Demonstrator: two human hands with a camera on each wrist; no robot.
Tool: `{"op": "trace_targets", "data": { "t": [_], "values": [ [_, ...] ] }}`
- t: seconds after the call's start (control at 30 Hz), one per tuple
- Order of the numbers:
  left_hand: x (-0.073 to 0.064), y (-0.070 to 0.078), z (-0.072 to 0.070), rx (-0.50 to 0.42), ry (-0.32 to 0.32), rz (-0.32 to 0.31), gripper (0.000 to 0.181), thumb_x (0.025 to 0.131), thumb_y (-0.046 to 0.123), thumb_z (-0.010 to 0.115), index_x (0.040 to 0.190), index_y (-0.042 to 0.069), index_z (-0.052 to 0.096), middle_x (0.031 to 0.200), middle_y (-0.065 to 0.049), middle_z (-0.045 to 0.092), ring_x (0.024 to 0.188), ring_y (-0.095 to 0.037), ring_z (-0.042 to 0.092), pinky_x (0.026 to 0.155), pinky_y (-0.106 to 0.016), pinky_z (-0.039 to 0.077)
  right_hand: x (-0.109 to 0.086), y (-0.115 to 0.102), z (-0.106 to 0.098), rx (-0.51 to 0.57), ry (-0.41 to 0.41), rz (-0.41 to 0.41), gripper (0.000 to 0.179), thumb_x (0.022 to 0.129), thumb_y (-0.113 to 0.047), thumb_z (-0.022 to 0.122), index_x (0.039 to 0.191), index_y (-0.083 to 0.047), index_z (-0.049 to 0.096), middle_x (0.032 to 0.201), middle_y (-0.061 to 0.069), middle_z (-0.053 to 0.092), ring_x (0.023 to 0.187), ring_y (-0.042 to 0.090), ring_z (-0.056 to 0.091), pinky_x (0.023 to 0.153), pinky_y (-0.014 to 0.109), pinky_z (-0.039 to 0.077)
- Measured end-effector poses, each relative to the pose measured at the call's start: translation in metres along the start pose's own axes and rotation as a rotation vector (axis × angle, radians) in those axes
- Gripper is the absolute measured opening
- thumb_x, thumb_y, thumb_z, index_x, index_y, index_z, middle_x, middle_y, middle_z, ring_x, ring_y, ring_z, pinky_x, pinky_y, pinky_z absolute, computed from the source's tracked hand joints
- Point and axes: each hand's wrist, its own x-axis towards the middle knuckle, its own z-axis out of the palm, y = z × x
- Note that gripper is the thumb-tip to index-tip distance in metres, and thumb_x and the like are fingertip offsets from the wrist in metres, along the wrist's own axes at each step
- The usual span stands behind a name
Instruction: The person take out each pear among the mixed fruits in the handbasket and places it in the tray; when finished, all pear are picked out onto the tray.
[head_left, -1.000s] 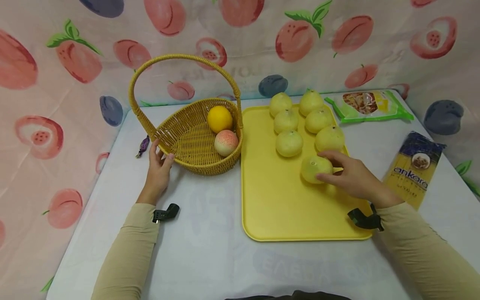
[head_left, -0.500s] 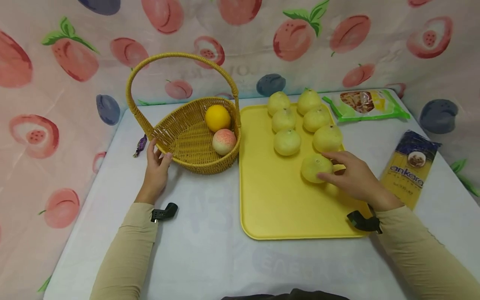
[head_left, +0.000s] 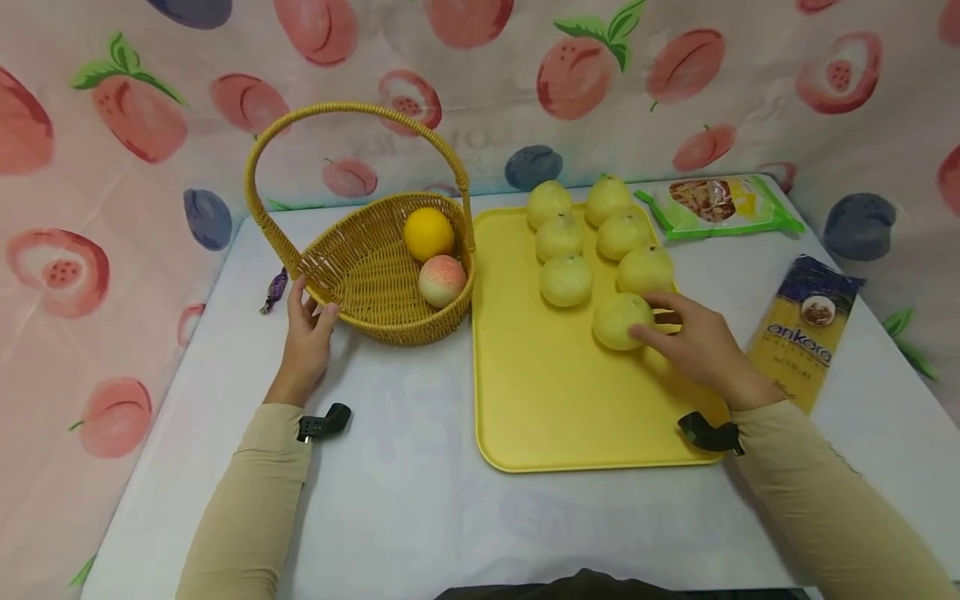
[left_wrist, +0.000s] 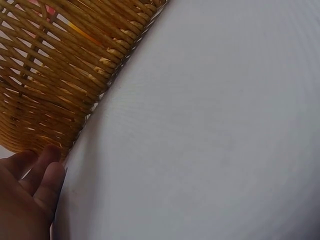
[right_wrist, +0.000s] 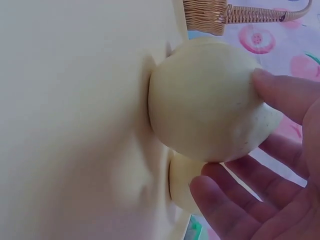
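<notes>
In the head view my right hand (head_left: 693, 346) holds a pale yellow-green pomelo (head_left: 620, 322) by its right side, thumb in front and fingers behind. That pomelo rests on the yellow tray (head_left: 555, 417), as the right wrist view also suggests. Behind it several like pomelos (head_left: 566, 280) stand in two rows. My left hand (head_left: 306, 342) grips the near left end of a wicker basket (head_left: 375, 283), thumb on the front side and fingers on the left. The left wrist view shows its fingers (left_wrist: 50, 182) against the basket's lower weave. An orange (head_left: 429, 235) and a peach (head_left: 442, 281) lie in the basket.
A green-edged food packet (head_left: 720, 207) lies behind the tray's right corner. To the right is a pasta packet (head_left: 806, 333). A purple wrapped candy (head_left: 274, 292) sits left of the basket. A fruit-print cloth (head_left: 480, 100) hangs behind the table.
My right hand has slid the pomelo slightly back, closer to the right-hand row. The left hand keeps its place on the basket. The whole view shifts a little.
</notes>
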Motion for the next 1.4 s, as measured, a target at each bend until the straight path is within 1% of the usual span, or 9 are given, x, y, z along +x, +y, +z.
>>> {"op": "trace_targets", "data": {
  "t": [0.33,0.57,0.7,0.83,0.97,1.1,1.23,1.3,1.4],
  "values": [
    [0.000,-0.003,0.000,-0.014,0.011,0.012,0.070,0.108,0.019,0.038,0.160,0.022,-0.009,0.163,-0.021,0.012,0.146,-0.035,0.024,0.117,-0.050,0.021,0.012,-0.004,0.003,0.004,0.032,0.034,0.074,0.097,-0.048,0.062,0.149,0.000,0.042,0.148,0.023,0.045,0.126,0.043,0.050,0.094,0.056,0.047],
    [0.000,0.000,0.003,-0.006,0.010,0.016,0.070,0.108,0.019,0.039,0.160,0.023,-0.008,0.163,-0.020,0.014,0.147,-0.033,0.024,0.117,-0.048,0.021,0.015,0.001,0.008,0.020,0.068,0.014,0.070,0.098,-0.042,0.063,0.147,0.004,0.043,0.145,0.026,0.046,0.125,0.046,0.050,0.093,0.056,0.047],
    [-0.001,0.003,0.002,0.013,0.020,0.025,0.069,0.108,0.022,0.039,0.160,0.023,-0.007,0.163,-0.020,0.015,0.147,-0.033,0.025,0.117,-0.047,0.021,0.017,-0.002,0.009,0.020,0.092,-0.009,0.067,0.098,-0.038,0.064,0.146,0.005,0.045,0.139,0.028,0.049,0.121,0.047,0.052,0.092,0.057,0.047],
    [-0.001,0.003,0.003,0.004,0.023,0.035,0.070,0.108,0.020,0.039,0.160,0.022,-0.007,0.163,-0.021,0.014,0.147,-0.034,0.023,0.118,-0.048,0.020,0.019,-0.005,0.010,0.027,0.095,-0.001,0.067,0.099,-0.038,0.064,0.147,0.004,0.044,0.138,0.028,0.050,0.120,0.046,0.053,0.092,0.056,0.048],
    [0.000,0.000,0.003,-0.019,0.014,0.029,0.071,0.108,0.019,0.039,0.160,0.021,-0.009,0.163,-0.021,0.012,0.147,-0.035,0.022,0.118,-0.049,0.019,0.020,-0.005,0.011,0.030,0.107,0.011,0.067,0.098,-0.038,0.065,0.147,0.004,0.045,0.138,0.027,0.051,0.120,0.045,0.054,0.091,0.056,0.048],
    [0.002,-0.001,0.001,-0.007,0.003,0.012,0.071,0.109,0.019,0.039,0.160,0.022,-0.009,0.164,-0.020,0.011,0.148,-0.034,0.021,0.117,-0.051,0.020,0.020,-0.005,0.011,0.033,0.119,0.032,0.072,0.097,-0.044,0.065,0.147,0.004,0.044,0.139,0.026,0.051,0.121,0.044,0.054,0.092,0.055,0.048],
    [-0.001,0.004,-0.004,0.075,-0.016,-0.031,0.073,0.108,0.027,0.043,0.161,0.024,-0.007,0.165,-0.018,0.010,0.145,-0.036,0.026,0.115,-0.053,0.024,0.014,-0.005,0.004,0.013,0.121,0.053,0.078,0.095,-0.051,0.063,0.147,0.004,0.043,0.140,0.026,0.051,0.123,0.044,0.052,0.092,0.057,0.047],
    [-0.003,0.011,-0.010,0.166,-0.015,-0.050,0.074,0.106,0.033,0.047,0.162,0.022,-0.001,0.165,-0.017,0.010,0.143,-0.038,0.030,0.113,-0.055,0.027,0.010,-0.006,-0.004,-0.019,0.126,0.044,0.077,0.096,-0.052,0.062,0.146,0.003,0.044,0.140,0.026,0.050,0.123,0.045,0.052,0.091,0.058,0.047],
    [-0.007,0.023,-0.021,0.345,0.003,-0.064,0.075,0.103,0.042,0.051,0.162,0.017,0.012,0.164,-0.017,0.015,0.140,-0.042,0.032,0.108,-0.060,0.031,0.007,-0.007,-0.019,-0.074,0.134,0.032,0.075,0.096,-0.053,0.060,0.145,0.001,0.046,0.140,0.027,0.051,0.121,0.046,0.053,0.090,0.060,0.047]
  ]
}}
